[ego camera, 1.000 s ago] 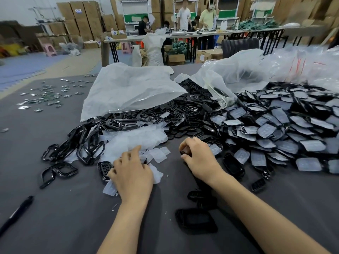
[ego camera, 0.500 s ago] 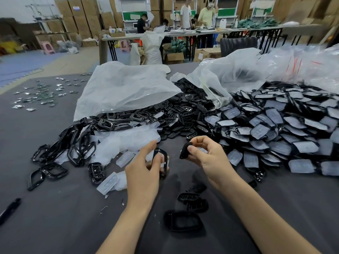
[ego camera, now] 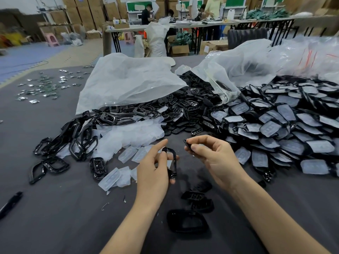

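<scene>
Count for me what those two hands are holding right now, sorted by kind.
Black ring-shaped frame, gripped by the left hand: 1
Small black piece, pinched by the right hand: 1
Total: 2

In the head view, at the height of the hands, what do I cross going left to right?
black pen → loose black frames → clear plastic pads → left hand pinching a black frame → small black piece pinched by the right hand → heap of film-covered shells.
</scene>
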The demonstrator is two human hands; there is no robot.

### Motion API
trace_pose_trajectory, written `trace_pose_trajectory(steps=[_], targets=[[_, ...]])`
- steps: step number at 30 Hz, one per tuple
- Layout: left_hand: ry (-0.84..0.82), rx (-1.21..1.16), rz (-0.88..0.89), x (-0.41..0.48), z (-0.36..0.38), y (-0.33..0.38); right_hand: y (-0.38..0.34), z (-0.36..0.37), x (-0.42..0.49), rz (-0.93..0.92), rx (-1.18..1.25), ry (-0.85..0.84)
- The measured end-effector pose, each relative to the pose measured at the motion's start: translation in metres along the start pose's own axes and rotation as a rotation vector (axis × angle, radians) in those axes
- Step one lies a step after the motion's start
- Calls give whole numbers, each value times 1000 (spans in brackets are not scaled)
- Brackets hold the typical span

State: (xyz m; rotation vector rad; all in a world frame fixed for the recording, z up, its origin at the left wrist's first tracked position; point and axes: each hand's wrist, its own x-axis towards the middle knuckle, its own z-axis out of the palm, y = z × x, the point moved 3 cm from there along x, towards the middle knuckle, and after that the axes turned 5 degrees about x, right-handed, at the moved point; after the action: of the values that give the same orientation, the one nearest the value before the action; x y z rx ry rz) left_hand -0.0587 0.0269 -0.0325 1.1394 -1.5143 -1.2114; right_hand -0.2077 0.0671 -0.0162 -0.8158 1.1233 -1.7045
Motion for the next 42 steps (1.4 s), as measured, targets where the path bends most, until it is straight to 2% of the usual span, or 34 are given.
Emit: trace_pose_trajectory(steps=[5, 8, 18, 22, 29, 42], targets=[[-17, -32, -16, -1, 2, 1, 3, 0, 1, 13, -99, 34], [-35, -140, -39, -2, 5, 4, 3, 1, 0, 2, -116, 6], [-64, -248, -56, -1, 5, 2, 2, -1, 0, 15, -10, 5], [-72, -236, -57, 0, 5, 2, -4, 1, -1, -45, -77, -60], [-80, -250, -44, 0, 7, 0, -12, 7, -6, -142, -27, -123], [-93, -254, -42, 0, 6, -1, -13, 9, -8, -112, 59, -101]])
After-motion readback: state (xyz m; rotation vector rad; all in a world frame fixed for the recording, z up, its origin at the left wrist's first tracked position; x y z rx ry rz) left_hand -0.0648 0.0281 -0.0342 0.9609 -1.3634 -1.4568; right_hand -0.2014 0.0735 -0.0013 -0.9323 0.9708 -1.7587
